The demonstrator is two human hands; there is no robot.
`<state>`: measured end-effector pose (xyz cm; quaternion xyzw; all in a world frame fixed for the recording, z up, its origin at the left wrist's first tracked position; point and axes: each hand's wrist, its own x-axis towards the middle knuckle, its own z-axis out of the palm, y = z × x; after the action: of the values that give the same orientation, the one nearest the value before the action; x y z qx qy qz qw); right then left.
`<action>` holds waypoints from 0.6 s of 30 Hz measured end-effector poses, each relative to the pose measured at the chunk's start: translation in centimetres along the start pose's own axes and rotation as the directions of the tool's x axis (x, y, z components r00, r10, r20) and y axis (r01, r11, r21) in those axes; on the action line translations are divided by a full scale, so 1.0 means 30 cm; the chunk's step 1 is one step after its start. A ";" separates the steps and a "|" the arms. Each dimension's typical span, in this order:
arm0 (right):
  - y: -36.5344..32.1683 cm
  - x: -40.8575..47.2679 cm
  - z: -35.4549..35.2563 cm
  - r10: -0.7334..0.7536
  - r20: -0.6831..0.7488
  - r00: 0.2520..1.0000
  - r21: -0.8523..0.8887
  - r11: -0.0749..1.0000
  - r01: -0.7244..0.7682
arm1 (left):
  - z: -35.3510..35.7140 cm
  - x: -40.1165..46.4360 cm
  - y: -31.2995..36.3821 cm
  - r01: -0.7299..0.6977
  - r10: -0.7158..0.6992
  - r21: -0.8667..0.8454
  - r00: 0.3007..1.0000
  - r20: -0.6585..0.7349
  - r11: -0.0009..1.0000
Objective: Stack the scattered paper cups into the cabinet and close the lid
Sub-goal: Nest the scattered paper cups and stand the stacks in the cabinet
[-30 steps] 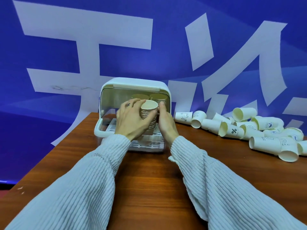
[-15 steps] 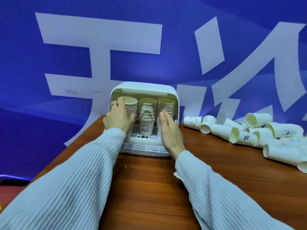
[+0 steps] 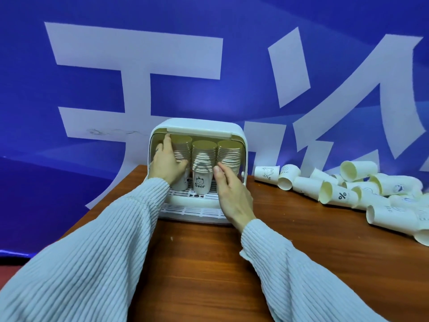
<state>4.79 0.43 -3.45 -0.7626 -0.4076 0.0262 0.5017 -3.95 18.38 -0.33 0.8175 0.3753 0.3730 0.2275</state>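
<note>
Three cup stacks in cabinet; left hand hides leftmost.

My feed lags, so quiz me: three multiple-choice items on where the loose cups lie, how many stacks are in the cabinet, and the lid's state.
1. Where do the loose cups lie on the table?
A. left of the cabinet
B. right of the cabinet
C. on top of the cabinet

2. How many stacks stand in the cabinet?
A. one
B. three
C. five

3. The cabinet's lid is:
A. raised, front open
B. shut
C. lying on the table

Answers: 1 B, they lie scattered on the wood to its right. 2 B, the left hand holds the left stack, beside the middle stack and the right stack, which the right hand reaches. 3 A, the stacks show through the open front.
</note>
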 end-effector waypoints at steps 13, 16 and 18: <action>0.041 -0.043 -0.063 -0.045 -0.151 0.987 0.201 0.977 0.075 | 0.084 -0.387 0.235 -0.507 0.482 -0.158 0.859 -0.173 0.847; 0.103 -0.062 -0.122 -0.048 -0.203 0.978 0.171 0.982 0.084 | 0.156 -0.436 0.302 -0.501 0.478 -0.223 0.865 -0.153 0.836; 0.152 -0.068 -0.176 -0.014 -0.223 0.975 0.163 0.985 0.052 | 0.206 -0.458 0.340 -0.482 0.472 -0.260 0.875 -0.105 0.837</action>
<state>8.50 -5.57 -5.18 -0.7088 -0.3584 -0.0327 0.6067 -0.64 0.77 -3.54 0.8380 0.1077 0.4816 0.2330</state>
